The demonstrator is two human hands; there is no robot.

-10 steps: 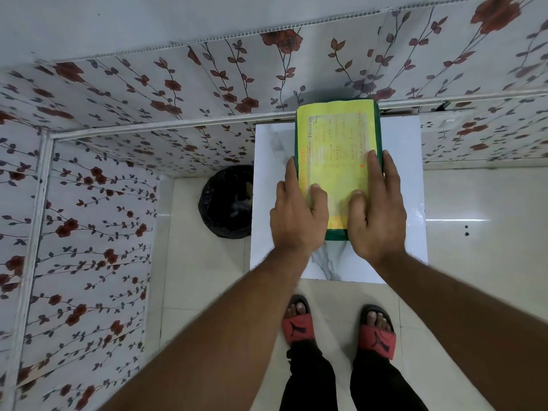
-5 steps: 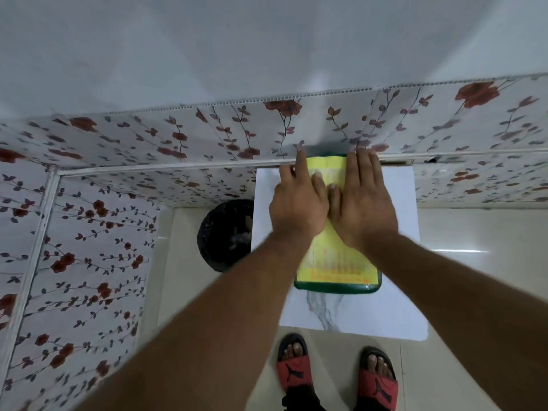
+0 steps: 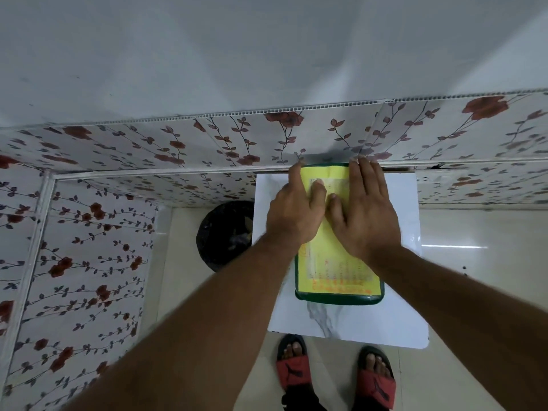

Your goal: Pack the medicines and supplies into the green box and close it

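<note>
Hands [image 3: 332,215] hide the green box's [image 3: 338,299] lid middle; label print unreadable.

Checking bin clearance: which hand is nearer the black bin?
Left. The left hand lies on the green box lid's left side, just right of the black bin; the right hand is farther right.

left hand [image 3: 293,213] flat, fingers spread | right hand [image 3: 366,215] flat (thumbs nearly touching)

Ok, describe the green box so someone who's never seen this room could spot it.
Find the white marble-patterned table against the floral wall. The green box lies on it under both flat hands, the only item there, dark green with a bright yellow printed label on its lid.
</note>
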